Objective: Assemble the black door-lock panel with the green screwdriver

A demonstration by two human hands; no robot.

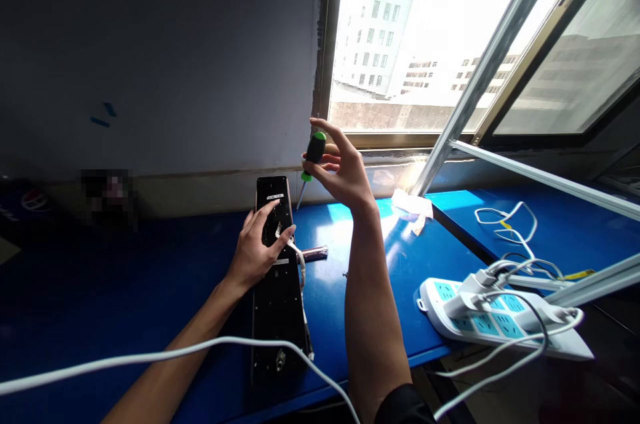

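A long black metal panel (277, 291) with small labels and screws lies on the blue table, pointing away from me. My left hand (257, 241) rests on its upper half, fingers spread and touching the surface. A white cable (301, 264) comes out near my left thumb and runs down the panel's right side. To the right, my right hand (345, 167) is raised above the table, its fingers around the handle of a green-and-black screwdriver (315, 147). The screwdriver's shaft points down, its tip beside the panel's far right edge. A metal fitting (281, 361) stands at the panel's near end.
A brownish cylinder (314, 253) lies right of the panel. A white power strip (480, 311) with plugs and tangled cables sits at the right, near a metal frame (480, 64). Crumpled paper (413, 205) lies below the window. Another white cable (220, 342) crosses the foreground.
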